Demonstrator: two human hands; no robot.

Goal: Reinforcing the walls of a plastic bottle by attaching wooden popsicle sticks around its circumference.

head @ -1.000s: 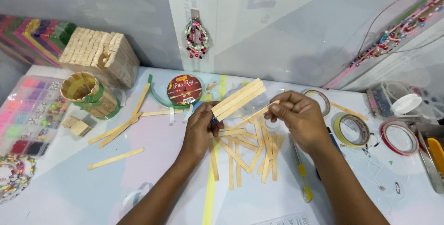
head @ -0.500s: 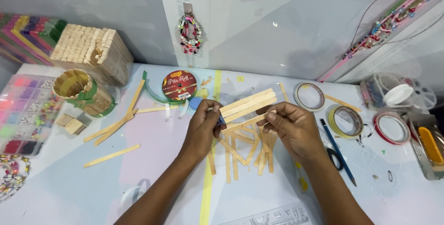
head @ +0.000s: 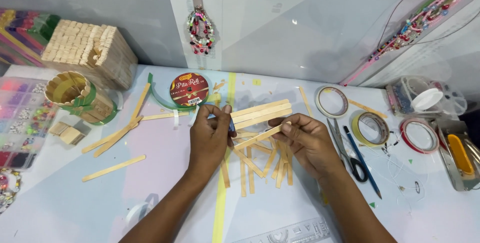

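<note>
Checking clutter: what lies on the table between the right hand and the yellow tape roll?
In the head view, scissors and a blue pencil lie between the right hand and the yellow tape roll.

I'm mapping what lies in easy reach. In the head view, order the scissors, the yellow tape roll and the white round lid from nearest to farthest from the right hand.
From the right hand:
1. Scissors, just to its right.
2. Yellow tape roll, farther right.
3. White round lid, far right, near the wall.

Matt wooden sticks point(head: 260, 112) (pale, smooth-looking).
</note>
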